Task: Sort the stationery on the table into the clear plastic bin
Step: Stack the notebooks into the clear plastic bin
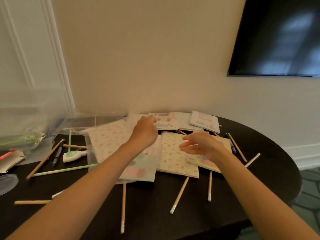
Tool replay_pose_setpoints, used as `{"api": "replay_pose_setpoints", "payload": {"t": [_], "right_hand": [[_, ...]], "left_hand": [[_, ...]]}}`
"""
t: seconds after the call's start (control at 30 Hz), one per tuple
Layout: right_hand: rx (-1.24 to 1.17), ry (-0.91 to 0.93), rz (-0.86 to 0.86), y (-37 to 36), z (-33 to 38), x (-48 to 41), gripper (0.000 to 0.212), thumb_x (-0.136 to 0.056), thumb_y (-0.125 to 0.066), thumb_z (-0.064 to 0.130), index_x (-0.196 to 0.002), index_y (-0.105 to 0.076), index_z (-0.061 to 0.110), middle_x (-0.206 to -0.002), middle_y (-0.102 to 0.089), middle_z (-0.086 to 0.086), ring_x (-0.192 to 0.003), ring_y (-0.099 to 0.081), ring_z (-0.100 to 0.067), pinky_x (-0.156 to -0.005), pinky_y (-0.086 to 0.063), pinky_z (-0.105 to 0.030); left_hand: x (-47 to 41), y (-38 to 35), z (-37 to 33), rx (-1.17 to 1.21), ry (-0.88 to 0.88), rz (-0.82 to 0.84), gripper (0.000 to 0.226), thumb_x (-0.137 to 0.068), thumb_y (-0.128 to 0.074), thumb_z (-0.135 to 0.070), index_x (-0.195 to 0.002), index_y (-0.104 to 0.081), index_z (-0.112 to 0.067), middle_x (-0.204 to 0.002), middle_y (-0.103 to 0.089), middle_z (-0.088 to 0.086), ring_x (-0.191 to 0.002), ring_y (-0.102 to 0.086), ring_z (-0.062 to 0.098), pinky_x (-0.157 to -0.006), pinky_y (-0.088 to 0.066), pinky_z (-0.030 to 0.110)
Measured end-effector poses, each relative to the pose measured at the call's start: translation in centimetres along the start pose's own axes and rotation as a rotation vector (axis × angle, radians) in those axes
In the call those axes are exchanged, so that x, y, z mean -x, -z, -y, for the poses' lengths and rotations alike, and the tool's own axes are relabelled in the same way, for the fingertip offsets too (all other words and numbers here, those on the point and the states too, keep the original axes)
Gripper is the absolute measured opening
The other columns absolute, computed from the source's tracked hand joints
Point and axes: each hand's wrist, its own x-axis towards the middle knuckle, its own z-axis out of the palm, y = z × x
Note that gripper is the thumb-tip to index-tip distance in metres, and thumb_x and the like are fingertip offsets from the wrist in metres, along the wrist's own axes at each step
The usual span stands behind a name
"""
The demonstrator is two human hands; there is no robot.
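The notebooks (174, 153) lie in an overlapping heap at the middle of the dark desk (259, 179), pastel covers up. Pencils (180, 194) stick out from under them and lie scattered all round. Toward the left we see a black pen (58, 153) and a small white-and-green dispenser (72, 155) among more pencils. The clear plastic bin (24, 116) stands at the desk's left edge, blurred. Something green shows through its wall, but we cannot tell what it is.

The left hand (143, 132) reaches to the back of the heap, fingers curled at the edge of a far notebook (167, 120). Its fingertips are hidden, so we cannot tell whether the grip has closed on it. The right hand (202, 146) hovers just over the nearer notebooks, fingers loosely spread, its grip empty.

We judge the sorting barely begun. Nearly all the stationery we can see is out on the desk, and every notebook, pencil and pen there has yet to go into the bin.
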Motion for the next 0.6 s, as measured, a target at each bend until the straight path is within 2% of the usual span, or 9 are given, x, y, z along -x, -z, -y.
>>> {"api": "replay_pose_setpoints", "payload": {"t": [0.07, 0.13, 0.2, 0.27, 0.3, 0.37, 0.43, 0.5, 0.6], "right_hand": [[0.251, 0.006, -0.269, 3.3, -1.6, -2.4, 0.022, -0.092, -0.048, 0.007, -0.112, -0.056, 0.002, -0.086, -0.060, -0.011, -0.075, -0.058, -0.021, -0.061, -0.048, -0.027], [0.566, 0.051, -0.455, 6.3, -3.1, -4.1, 0.019, -0.090, -0.047, 0.009, -0.108, -0.053, 0.007, -0.084, -0.054, -0.010, -0.077, -0.052, -0.022, -0.062, -0.041, -0.029], [0.813, -0.006, -0.553, 8.7, -4.1, -4.8, 0.029, -0.091, -0.049, 0.017, -0.116, -0.050, 0.003, -0.103, -0.057, -0.015, -0.098, -0.054, -0.030, -0.078, -0.045, -0.036], [0.887, -0.088, -0.585, 10.4, -5.0, -5.2, 0.036, -0.093, -0.048, 0.024, -0.122, -0.046, 0.003, -0.121, -0.052, -0.018, -0.117, -0.045, -0.035, -0.095, -0.040, -0.043], [0.902, -0.128, -0.571, 10.8, -5.2, -5.4, 0.037, -0.094, -0.048, 0.026, -0.123, -0.045, 0.005, -0.124, -0.051, -0.017, -0.119, -0.044, -0.034, -0.099, -0.039, -0.044], [0.917, -0.176, -0.523, 11.7, -5.7, -6.1, 0.038, -0.093, -0.049, 0.030, -0.123, -0.046, 0.007, -0.124, -0.052, -0.015, -0.118, -0.047, -0.032, -0.100, -0.040, -0.043], [0.868, -0.181, -0.506, 11.9, -5.9, -6.6, 0.039, -0.093, -0.050, 0.030, -0.124, -0.045, 0.006, -0.122, -0.053, -0.014, -0.116, -0.049, -0.031, -0.099, -0.041, -0.041], [0.813, -0.182, -0.519, 12.0, -6.1, -7.1, 0.039, -0.092, -0.050, 0.030, -0.123, -0.045, 0.007, -0.121, -0.054, -0.013, -0.115, -0.050, -0.031, -0.099, -0.042, -0.041], [0.783, -0.213, -0.502, 12.0, -6.3, -7.7, 0.035, -0.090, -0.050, 0.028, -0.119, -0.049, 0.008, -0.117, -0.056, -0.011, -0.112, -0.052, -0.029, -0.098, -0.043, -0.040]], "left_hand": [[-1.2, -1.9, -1.6, -0.009, -0.023, 0.107, 0.025, -0.093, -0.034, -0.004, -0.105, -0.056, -0.009, -0.096, -0.049, 0.002, -0.091, -0.050, 0.021, -0.075, -0.040, 0.031], [-2.4, -3.7, -2.6, -0.061, -0.010, 0.236, 0.015, -0.092, -0.036, -0.004, -0.090, -0.049, -0.011, -0.080, -0.041, 0.002, -0.073, -0.042, 0.021, -0.058, -0.031, 0.029], [-3.1, -5.6, -3.2, -0.100, 0.011, 0.361, 0.012, -0.094, -0.039, -0.006, -0.084, -0.042, -0.013, -0.072, -0.032, 0.000, -0.066, -0.037, 0.020, -0.056, -0.027, 0.030], [-3.9, -7.2, -3.3, -0.166, 0.024, 0.428, 0.010, -0.096, -0.039, -0.010, -0.088, -0.041, -0.014, -0.070, -0.026, -0.004, -0.060, -0.032, 0.014, -0.053, -0.025, 0.027], [-4.1, -7.8, -3.3, -0.195, 0.020, 0.455, 0.005, -0.097, -0.039, -0.011, -0.094, -0.043, -0.013, -0.075, -0.034, -0.002, -0.062, -0.035, 0.014, -0.055, -0.028, 0.026], [-4.4, -9.0, -3.4, -0.230, 0.018, 0.537, 0.023, -0.098, -0.039, -0.016, -0.119, -0.046, -0.009, -0.109, -0.050, 0.008, -0.087, -0.050, 0.022, -0.070, -0.039, 0.028], [-4.3, -9.9, -3.4, -0.290, 0.014, 0.603, 0.042, -0.099, -0.039, -0.021, -0.139, -0.033, -0.007, -0.140, -0.038, 0.012, -0.120, -0.045, 0.028, -0.091, -0.040, 0.032], [-4.1, -10.7, -3.5, -0.344, 0.007, 0.632, 0.047, -0.100, -0.037, -0.022, -0.143, -0.027, -0.007, -0.145, -0.033, 0.012, -0.129, -0.039, 0.027, -0.100, -0.038, 0.032], [-4.1, -11.8, -3.6, -0.384, -0.019, 0.620, 0.036, -0.099, -0.036, -0.016, -0.133, -0.039, -0.006, -0.136, -0.043, 0.012, -0.119, -0.047, 0.026, -0.092, -0.041, 0.031]]}}
